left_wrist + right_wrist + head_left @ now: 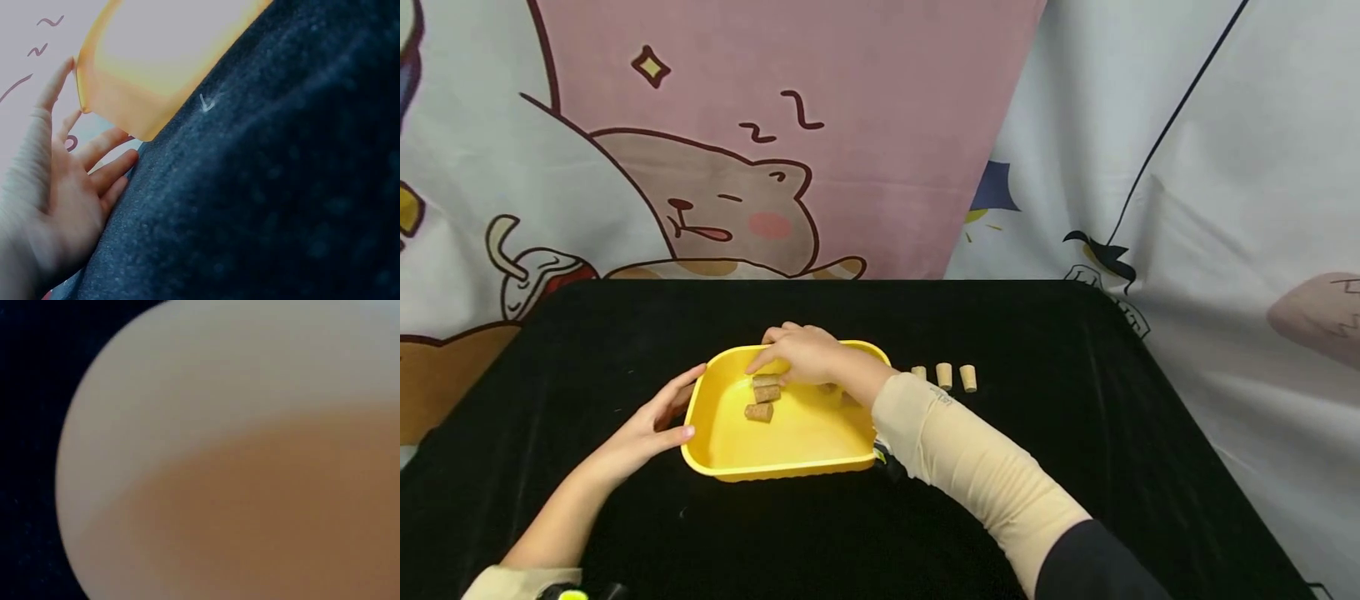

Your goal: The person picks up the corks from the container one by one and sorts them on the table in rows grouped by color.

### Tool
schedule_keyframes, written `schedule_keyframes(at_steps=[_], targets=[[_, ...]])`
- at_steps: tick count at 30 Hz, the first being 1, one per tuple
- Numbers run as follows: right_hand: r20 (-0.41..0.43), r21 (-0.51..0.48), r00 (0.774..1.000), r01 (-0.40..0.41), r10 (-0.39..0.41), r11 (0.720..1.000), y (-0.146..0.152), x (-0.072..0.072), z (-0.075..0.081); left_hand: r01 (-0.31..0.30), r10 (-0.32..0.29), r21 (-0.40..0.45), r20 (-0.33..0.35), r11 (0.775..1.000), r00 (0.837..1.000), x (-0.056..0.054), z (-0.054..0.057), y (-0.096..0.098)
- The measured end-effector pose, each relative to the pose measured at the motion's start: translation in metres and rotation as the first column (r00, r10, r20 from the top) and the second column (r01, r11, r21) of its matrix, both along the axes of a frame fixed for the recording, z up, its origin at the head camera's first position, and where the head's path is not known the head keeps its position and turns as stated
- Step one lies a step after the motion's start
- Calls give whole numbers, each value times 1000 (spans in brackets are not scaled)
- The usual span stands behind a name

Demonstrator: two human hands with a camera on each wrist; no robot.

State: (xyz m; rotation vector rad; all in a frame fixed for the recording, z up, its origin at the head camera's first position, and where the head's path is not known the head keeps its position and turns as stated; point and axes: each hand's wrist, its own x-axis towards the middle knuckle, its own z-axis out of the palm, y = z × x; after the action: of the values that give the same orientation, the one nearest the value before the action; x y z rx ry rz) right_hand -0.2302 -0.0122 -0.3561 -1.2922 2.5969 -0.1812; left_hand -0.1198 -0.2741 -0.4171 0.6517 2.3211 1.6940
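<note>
Yellow tray [812, 435] on a black-covered table [715, 533], brown corks inside, a hand at its edge and another reaching in.
With the tray as a clock face in the head view, twelve toward the patterned backdrop [887, 125], the left hand [651, 429] touches the outside at nine, fingers and thumb extended rather than curled. The right hand [805, 354] leans over the back wall near twelve, its forearm crossing the rim near two; whether its fingers grip a cork cannot be told. One cork [758, 412] lies near nine on the tray floor, two more toward ten; others sit partly hidden under the right wrist. Outside, toward two, three pale tapered stoppers [943, 376] form a row.
</note>
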Motion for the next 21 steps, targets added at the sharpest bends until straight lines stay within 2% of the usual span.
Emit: schedule_keyframes(at_steps=[14, 21], targets=[[-119, 43, 992, -22, 27, 999, -2, 0, -8, -7, 7, -16, -14, 1000, 1000, -1, 2, 1], [-124, 46, 992, -29, 35, 999, -1, 0, -10, -10, 9, -41, -26, 999, 1000, -1, 1, 1]])
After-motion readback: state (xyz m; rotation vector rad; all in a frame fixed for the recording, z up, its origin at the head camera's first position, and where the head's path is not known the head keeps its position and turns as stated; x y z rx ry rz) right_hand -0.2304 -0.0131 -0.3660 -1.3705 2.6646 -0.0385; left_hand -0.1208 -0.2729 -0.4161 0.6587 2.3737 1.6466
